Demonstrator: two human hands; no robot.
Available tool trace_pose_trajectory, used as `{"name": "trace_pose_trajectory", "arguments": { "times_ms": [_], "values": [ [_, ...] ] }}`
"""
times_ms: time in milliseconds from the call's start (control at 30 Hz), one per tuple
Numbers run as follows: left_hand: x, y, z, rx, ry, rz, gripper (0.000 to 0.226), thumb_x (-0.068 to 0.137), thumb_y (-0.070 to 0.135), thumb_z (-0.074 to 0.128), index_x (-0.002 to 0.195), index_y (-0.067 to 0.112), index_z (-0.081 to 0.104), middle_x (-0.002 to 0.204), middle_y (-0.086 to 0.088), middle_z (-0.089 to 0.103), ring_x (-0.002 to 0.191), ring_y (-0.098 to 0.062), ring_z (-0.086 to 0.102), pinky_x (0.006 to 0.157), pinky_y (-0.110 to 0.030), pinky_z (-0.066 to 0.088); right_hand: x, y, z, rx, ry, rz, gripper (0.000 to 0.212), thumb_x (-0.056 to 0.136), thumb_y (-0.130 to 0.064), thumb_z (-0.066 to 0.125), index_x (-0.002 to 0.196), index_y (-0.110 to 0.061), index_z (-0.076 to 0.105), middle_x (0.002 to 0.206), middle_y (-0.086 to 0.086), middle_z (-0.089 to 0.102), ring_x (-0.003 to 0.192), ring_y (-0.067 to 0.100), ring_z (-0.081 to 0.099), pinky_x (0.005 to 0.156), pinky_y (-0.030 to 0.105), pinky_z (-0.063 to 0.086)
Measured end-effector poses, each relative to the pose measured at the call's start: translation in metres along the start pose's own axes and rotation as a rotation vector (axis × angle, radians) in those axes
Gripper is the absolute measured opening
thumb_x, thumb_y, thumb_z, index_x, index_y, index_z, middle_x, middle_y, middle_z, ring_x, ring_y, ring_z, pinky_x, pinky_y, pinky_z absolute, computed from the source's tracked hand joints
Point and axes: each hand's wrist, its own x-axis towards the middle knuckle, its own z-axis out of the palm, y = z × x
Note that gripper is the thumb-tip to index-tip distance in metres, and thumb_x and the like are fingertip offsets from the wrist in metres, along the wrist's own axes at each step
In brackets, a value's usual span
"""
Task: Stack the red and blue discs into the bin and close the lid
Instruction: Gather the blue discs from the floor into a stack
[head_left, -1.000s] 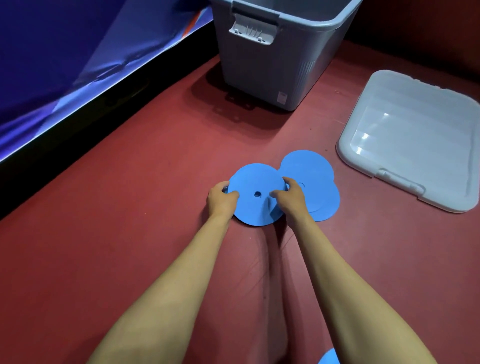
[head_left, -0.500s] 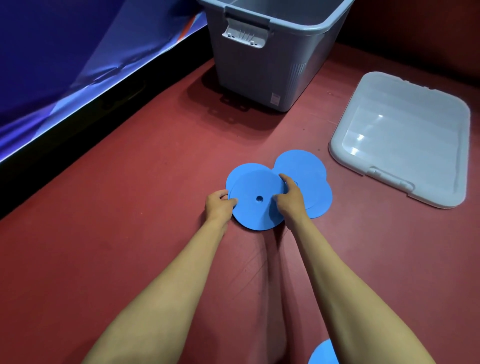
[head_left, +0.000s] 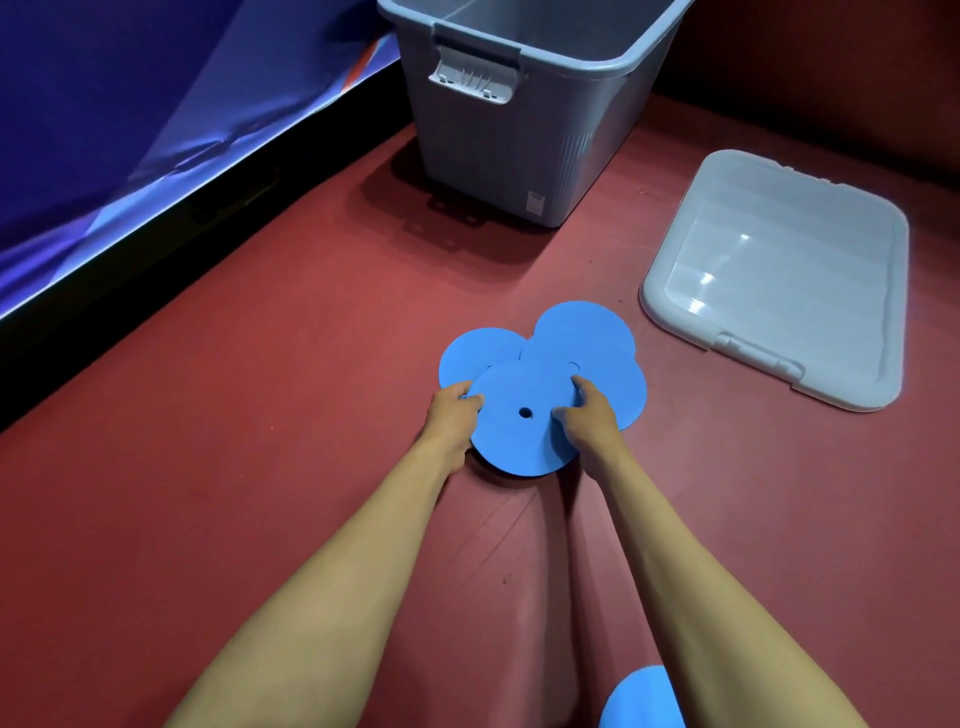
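Several blue discs overlap on the red floor. The top blue disc (head_left: 522, 439), with a small centre hole, is lifted at its near edge. My left hand (head_left: 451, 415) grips its left rim and my right hand (head_left: 587, 415) grips its right rim. Under it lie another blue disc (head_left: 475, 351) to the left and more blue discs (head_left: 582, 332) to the right. The grey bin (head_left: 519, 119) stands open beyond them. Its lid (head_left: 779, 275) lies flat on the floor to the right. No red disc is in view.
A further blue disc (head_left: 641, 699) shows at the bottom edge beside my right forearm. A dark ledge with blue sheeting (head_left: 130, 130) runs along the left side. A dark red wall (head_left: 831, 62) rises behind the bin.
The top disc has slid toward me off the disc under it, and its near edge has come up from the floor. Both hands stay on its rim. The camera has moved closer.
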Motion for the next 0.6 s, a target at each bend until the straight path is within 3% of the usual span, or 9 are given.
{"name": "trace_pose_trajectory", "arguments": {
  "times_ms": [100,200,300,367,467,533,600],
  "values": [
    [-0.001,-0.002,0.001,0.101,-0.047,-0.011,0.030,0.094,0.002,0.041,0.104,0.015,0.066,0.097,-0.008,0.067,0.083,-0.024,0.064,0.075,-0.037,0.056,0.002,0.004,-0.009,-0.049,-0.018,-0.002,0.064,0.088,-0.003,0.050,0.149,-0.015,0.032,0.152,0.004,0.036,0.134,0.024,0.040,0.101,0.031,0.037],
    [-0.003,0.001,0.006,0.176,-0.104,-0.008,0.035,0.093,0.003,0.041,0.111,0.023,0.062,0.097,-0.003,0.066,0.086,-0.020,0.065,0.073,-0.038,0.059,0.006,0.004,-0.019,-0.082,-0.003,-0.003,0.064,0.089,-0.002,0.049,0.149,-0.016,0.031,0.153,0.004,0.034,0.136,0.025,0.038,0.106,0.034,0.036],
    [0.003,0.003,0.015,0.162,-0.112,0.041,0.038,0.090,-0.001,0.043,0.094,0.031,0.061,0.092,0.002,0.061,0.084,-0.021,0.061,0.077,-0.039,0.057,0.013,0.003,-0.028,-0.053,0.034,0.014,0.065,0.087,-0.001,0.049,0.148,-0.016,0.032,0.153,0.004,0.034,0.135,0.025,0.040,0.108,0.039,0.038],
    [0.009,0.002,0.022,0.181,-0.079,0.090,0.038,0.089,-0.004,0.046,0.078,0.031,0.054,0.082,0.007,0.054,0.083,-0.022,0.055,0.075,-0.037,0.050,0.019,0.002,-0.034,-0.039,0.071,0.009,0.063,0.085,0.000,0.049,0.145,-0.013,0.037,0.149,0.007,0.040,0.130,0.026,0.045,0.102,0.038,0.043],
    [0.016,0.004,0.034,0.243,0.013,0.135,0.026,0.086,-0.002,0.056,0.097,0.021,0.061,0.075,0.009,0.048,0.087,-0.021,0.053,0.084,-0.035,0.048,0.031,-0.001,-0.044,-0.012,0.109,-0.021,0.060,0.082,0.001,0.052,0.139,-0.015,0.046,0.141,0.007,0.048,0.117,0.027,0.054,0.088,0.035,0.048],
    [0.021,0.006,0.040,0.212,0.022,0.140,0.024,0.082,-0.001,0.059,0.094,0.019,0.063,0.080,0.005,0.058,0.090,-0.024,0.062,0.089,-0.035,0.051,0.040,-0.005,-0.050,0.016,0.117,-0.024,0.061,0.082,0.001,0.053,0.139,-0.019,0.048,0.138,0.007,0.051,0.107,0.025,0.057,0.082,0.034,0.048],
    [0.027,0.007,0.044,0.187,0.014,0.143,0.026,0.079,0.000,0.055,0.094,0.018,0.067,0.091,-0.004,0.071,0.091,-0.030,0.070,0.085,-0.047,0.057,0.050,-0.008,-0.055,0.012,0.117,-0.024,0.062,0.082,0.001,0.053,0.141,-0.018,0.045,0.141,0.007,0.050,0.113,0.026,0.056,0.088,0.036,0.048]
  ]
}}
